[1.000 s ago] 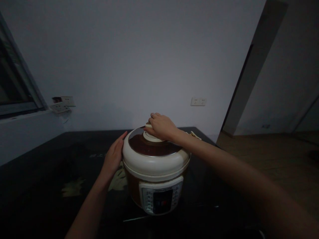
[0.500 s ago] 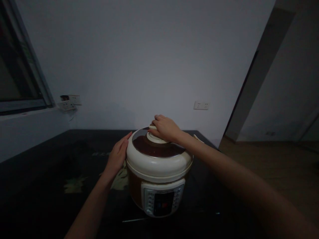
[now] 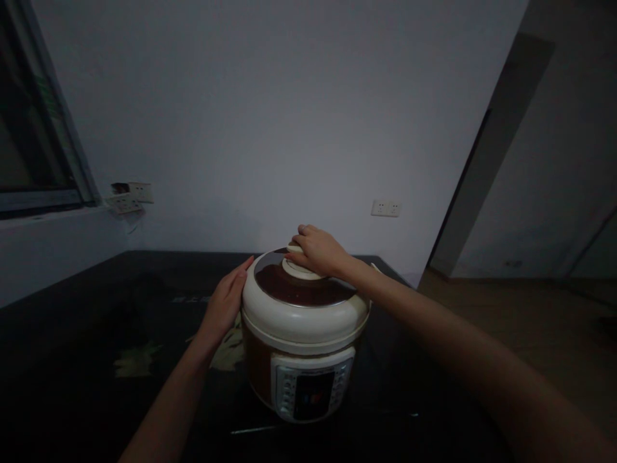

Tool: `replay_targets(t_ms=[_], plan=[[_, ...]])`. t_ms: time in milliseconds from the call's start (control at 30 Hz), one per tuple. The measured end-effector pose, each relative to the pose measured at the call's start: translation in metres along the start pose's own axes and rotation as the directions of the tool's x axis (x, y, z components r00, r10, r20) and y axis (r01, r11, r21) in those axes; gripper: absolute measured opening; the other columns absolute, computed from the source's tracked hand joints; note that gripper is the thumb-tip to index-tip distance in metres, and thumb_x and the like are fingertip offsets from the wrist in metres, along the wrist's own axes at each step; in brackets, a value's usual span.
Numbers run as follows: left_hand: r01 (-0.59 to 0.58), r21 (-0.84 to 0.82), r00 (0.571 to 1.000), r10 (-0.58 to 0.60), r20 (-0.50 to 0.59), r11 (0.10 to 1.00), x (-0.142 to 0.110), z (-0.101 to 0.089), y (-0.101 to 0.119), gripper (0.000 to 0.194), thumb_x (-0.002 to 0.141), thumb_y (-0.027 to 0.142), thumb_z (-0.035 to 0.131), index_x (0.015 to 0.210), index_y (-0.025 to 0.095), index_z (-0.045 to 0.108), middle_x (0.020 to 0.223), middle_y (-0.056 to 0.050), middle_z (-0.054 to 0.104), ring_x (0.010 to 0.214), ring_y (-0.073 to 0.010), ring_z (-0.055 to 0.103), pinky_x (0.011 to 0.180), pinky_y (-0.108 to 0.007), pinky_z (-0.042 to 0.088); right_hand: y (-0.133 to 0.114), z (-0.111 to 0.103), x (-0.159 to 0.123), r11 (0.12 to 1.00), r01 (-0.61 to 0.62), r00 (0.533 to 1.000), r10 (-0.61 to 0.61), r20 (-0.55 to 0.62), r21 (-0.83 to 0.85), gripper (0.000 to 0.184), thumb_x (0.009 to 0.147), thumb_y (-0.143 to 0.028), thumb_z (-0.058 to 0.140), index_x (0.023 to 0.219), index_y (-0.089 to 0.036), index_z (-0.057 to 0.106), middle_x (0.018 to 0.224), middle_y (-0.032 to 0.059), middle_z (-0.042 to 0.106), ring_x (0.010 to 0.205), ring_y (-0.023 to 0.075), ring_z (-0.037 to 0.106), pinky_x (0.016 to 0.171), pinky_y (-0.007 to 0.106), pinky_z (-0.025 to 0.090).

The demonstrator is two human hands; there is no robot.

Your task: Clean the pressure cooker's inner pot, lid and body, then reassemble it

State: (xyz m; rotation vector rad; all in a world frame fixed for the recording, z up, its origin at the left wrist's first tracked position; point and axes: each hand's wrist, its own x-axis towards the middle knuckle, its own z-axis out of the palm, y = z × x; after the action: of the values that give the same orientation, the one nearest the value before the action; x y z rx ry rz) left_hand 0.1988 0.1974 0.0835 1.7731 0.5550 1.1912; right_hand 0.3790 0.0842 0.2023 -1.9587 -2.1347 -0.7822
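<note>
A cream and brown electric pressure cooker (image 3: pixel 303 347) stands on a dark table (image 3: pixel 87 360), its control panel (image 3: pixel 311 392) facing me. My right hand (image 3: pixel 321 251) is closed over the cream knob (image 3: pixel 295 267) at the centre of the brown lid (image 3: pixel 301 289). My left hand (image 3: pixel 226 302) lies flat with fingers stretched against the left side of the lid's cream rim. The room is dim.
Pale leaf-like marks (image 3: pixel 132 363) show on the table left of the cooker. A wall socket (image 3: pixel 384 208) sits behind it, and more sockets (image 3: pixel 126 198) hang at the left below a window (image 3: pixel 29 148). A doorway (image 3: pixel 486 167) and wooden floor (image 3: pixel 540 321) lie to the right.
Both hands keep their places on the cooker. Only the view has shifted slightly; the cooker sits a little lower and further right in frame than one second ago.
</note>
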Motion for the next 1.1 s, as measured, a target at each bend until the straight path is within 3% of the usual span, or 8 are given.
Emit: replay_targets(t_ms=[500,633,767,900,1000,1067,1100], plan=[[-0.009,0.023,0.999,0.008,0.046,1.0,0.001,-0.001,0.002,0.057,0.089,0.053,0.042,0.131,0.016,0.054,0.138,-0.01,0.053,0.127,-0.025,0.048,0.111,-0.041,0.03,0.028,0.018,0.003,0.936,0.304,0.951,-0.286,-0.119,0.178,0.04,0.09,-0.045,0.05,0.106,-0.011,0.063,0.1,0.0128,0.057,0.092,0.0223,0.051,0.084,0.036,0.042],[0.052,-0.034,0.998,-0.051,0.031,0.998,0.0,-0.001,0.007,0.056,0.086,0.053,0.047,0.128,0.017,0.057,0.136,-0.01,0.055,0.125,-0.0266,0.049,0.109,-0.042,0.031,0.028,0.013,0.002,0.92,0.293,0.956,-0.271,-0.116,0.262,0.042,0.088,-0.047,0.054,0.105,-0.009,0.065,0.098,0.0129,0.057,0.093,0.023,0.053,0.085,0.036,0.044],[0.188,-0.29,0.976,-0.211,-0.048,0.938,0.001,-0.006,0.012,0.045,0.076,0.043,0.062,0.115,0.02,0.065,0.124,-0.008,0.064,0.112,-0.0269,0.059,0.09,-0.036,0.049,0.029,0.001,0.003,0.846,0.206,0.974,-0.227,-0.019,0.491,0.038,0.087,-0.037,0.058,0.111,-0.008,0.063,0.102,0.0118,0.058,0.094,0.0196,0.056,0.088,0.035,0.046],[0.17,-0.426,0.946,-0.269,-0.182,0.889,0.003,-0.009,0.006,0.036,0.068,0.029,0.067,0.103,0.018,0.068,0.11,-0.005,0.068,0.089,-0.018,0.064,0.065,-0.021,0.049,0.037,-0.013,0.001,0.676,0.082,0.995,-0.101,-0.019,0.732,0.043,0.089,-0.034,0.055,0.128,-0.017,0.052,0.123,0.0116,0.053,0.107,0.016,0.055,0.092,0.033,0.046],[0.243,-0.418,0.936,-0.325,-0.138,0.875,0.005,-0.008,-0.003,0.045,0.067,0.027,0.069,0.111,0.02,0.065,0.101,-0.003,0.068,0.072,-0.0125,0.062,0.057,-0.019,0.046,0.052,-0.021,-0.021,0.63,0.058,0.981,0.108,-0.162,0.775,0.046,0.087,-0.036,0.055,0.129,-0.019,0.05,0.127,0.0118,0.051,0.112,0.0172,0.053,0.093,0.036,0.046],[0.295,-0.416,0.931,-0.356,-0.076,0.86,0.005,-0.006,-0.007,0.048,0.067,0.028,0.07,0.114,0.021,0.063,0.101,-0.003,0.068,0.07,-0.0119,0.062,0.057,-0.019,0.046,0.064,-0.021,-0.052,0.608,0.016,0.904,0.33,-0.271,0.794,0.047,0.086,-0.038,0.055,0.129,-0.02,0.05,0.123,0.0114,0.053,0.113,0.0183,0.052,0.093,0.038,0.046],[0.317,-0.414,0.927,-0.372,-0.057,0.853,0.005,-0.005,-0.008,0.049,0.068,0.029,0.07,0.115,0.021,0.062,0.103,-0.003,0.068,0.071,-0.0121,0.062,0.058,-0.019,0.047,0.07,-0.018,-0.072,0.593,-0.029,0.835,0.457,-0.306,0.805,0.048,0.085,-0.04,0.055,0.129,-0.02,0.05,0.12,0.0108,0.054,0.113,0.0189,0.052,0.093,0.039,0.046]])
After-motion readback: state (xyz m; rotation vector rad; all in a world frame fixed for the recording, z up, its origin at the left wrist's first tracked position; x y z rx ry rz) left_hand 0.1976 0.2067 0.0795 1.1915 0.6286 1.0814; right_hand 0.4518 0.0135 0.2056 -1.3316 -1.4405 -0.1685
